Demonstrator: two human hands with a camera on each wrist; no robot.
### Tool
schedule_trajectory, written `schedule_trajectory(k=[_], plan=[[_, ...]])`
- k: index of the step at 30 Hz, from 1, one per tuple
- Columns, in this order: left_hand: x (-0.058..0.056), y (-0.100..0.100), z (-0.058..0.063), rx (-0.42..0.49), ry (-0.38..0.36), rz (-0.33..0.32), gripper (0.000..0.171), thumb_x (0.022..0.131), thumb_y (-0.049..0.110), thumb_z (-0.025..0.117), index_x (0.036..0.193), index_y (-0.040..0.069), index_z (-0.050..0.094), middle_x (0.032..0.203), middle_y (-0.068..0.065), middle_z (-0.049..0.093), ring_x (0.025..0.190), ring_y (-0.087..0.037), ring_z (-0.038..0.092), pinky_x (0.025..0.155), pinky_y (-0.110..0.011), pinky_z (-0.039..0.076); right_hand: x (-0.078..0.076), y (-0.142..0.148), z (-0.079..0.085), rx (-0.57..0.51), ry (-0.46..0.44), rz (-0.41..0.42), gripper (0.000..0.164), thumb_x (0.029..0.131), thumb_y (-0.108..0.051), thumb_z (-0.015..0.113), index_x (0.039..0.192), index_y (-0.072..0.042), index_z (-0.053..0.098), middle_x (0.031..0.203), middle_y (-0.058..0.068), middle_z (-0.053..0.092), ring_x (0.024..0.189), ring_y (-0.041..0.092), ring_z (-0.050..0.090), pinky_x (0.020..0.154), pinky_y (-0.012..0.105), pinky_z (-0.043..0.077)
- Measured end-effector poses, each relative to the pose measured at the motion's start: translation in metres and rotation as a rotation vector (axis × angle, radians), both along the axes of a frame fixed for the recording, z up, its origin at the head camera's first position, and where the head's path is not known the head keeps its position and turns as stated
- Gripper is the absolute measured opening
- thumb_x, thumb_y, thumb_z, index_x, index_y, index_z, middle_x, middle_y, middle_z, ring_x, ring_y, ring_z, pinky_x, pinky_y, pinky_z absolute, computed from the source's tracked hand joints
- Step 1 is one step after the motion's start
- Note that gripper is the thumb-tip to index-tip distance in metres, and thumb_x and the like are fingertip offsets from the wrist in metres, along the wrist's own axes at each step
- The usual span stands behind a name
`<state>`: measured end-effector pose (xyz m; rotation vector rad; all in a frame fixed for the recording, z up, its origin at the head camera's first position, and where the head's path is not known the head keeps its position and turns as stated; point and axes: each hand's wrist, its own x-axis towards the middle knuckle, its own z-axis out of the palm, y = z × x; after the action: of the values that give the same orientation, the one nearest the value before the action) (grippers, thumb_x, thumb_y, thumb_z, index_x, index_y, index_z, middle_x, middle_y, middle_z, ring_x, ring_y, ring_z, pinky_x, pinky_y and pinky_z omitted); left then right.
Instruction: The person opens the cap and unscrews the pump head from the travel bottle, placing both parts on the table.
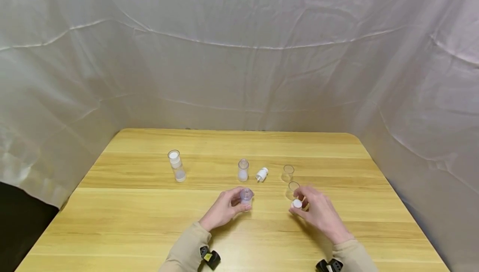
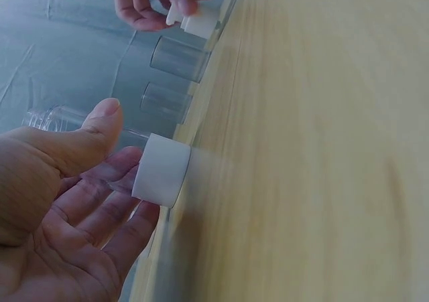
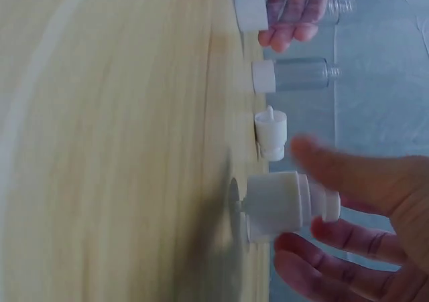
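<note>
Your left hand (image 1: 225,206) grasps a clear bottle (image 1: 246,197), thumb on 1 side and fingers round the other; it stands upright, though you can't tell whether it touches the table (image 1: 123,222). To the right of that bottle, your right hand (image 1: 318,213) pinches a white pump (image 1: 297,204). From the head view you see only the pump's round end; your right wrist view adds its stepped body and thin stem, pointing at the table. It also shows the bottle's ridged, bare neck, while your left wrist view brings out its smooth white base (image 2: 161,171). Just beyond the held bottle stands a 2nd bottle (image 1: 243,171); beyond it and slightly right lies a loose pump (image 1: 262,174). Farther right are 2 clear cylinders (image 1: 287,174). Only the head view shows the capped bottle (image 1: 177,166), well to its left, and beyond everything hangs a pale curtain (image 1: 224,76).
</note>
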<state>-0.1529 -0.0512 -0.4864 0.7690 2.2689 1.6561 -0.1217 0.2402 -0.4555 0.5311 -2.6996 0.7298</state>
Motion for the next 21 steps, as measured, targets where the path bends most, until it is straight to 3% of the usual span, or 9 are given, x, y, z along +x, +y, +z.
schedule_trajectory(k=[8, 12, 16, 21], plan=[[0.001, 0.001, 0.002, 0.011, -0.006, 0.002, 0.039, 0.094, 0.011, 0.067, 0.13, -0.003, 0.059, 0.127, -0.023, 0.067, 0.118, -0.037, 0.066, 0.106, -0.043, 0.054, -0.003, -0.025, -0.006, -0.002, 0.05, 0.056, 0.035, 0.068, -0.003, 0.089, 0.088, -0.015, 0.063, 0.08, -0.007, 0.063, 0.073, 0.002, 0.061, 0.063, 0.018, 0.056], [0.001, 0.001, 0.002, 0.001, -0.003, 0.004, 0.04, 0.095, 0.011, 0.067, 0.131, -0.002, 0.059, 0.128, -0.022, 0.067, 0.119, -0.036, 0.066, 0.106, -0.043, 0.054, -0.006, -0.04, -0.01, -0.114, -0.049, 0.066, 0.032, 0.071, 0.002, 0.086, 0.094, -0.009, 0.066, 0.088, 0.0, 0.067, 0.081, 0.01, 0.069, 0.072, 0.023, 0.063], [0.001, 0.0, 0.002, 0.0, -0.003, 0.005, 0.04, 0.095, 0.011, 0.067, 0.131, -0.002, 0.059, 0.129, -0.022, 0.067, 0.12, -0.036, 0.066, 0.107, -0.044, 0.053, -0.013, -0.053, -0.015, -0.268, -0.186, 0.0, 0.03, 0.076, 0.005, 0.08, 0.103, -0.002, 0.068, 0.097, 0.008, 0.07, 0.084, 0.016, 0.071, 0.077, 0.023, 0.064], [0.001, 0.0, 0.003, 0.001, -0.002, 0.007, 0.04, 0.094, 0.01, 0.067, 0.131, -0.003, 0.059, 0.131, -0.022, 0.066, 0.122, -0.037, 0.065, 0.11, -0.044, 0.051, -0.023, -0.066, -0.018, -0.285, -0.236, -0.08, 0.029, 0.085, -0.001, 0.073, 0.113, 0.0, 0.068, 0.102, 0.011, 0.07, 0.085, 0.016, 0.068, 0.077, 0.026, 0.063]])
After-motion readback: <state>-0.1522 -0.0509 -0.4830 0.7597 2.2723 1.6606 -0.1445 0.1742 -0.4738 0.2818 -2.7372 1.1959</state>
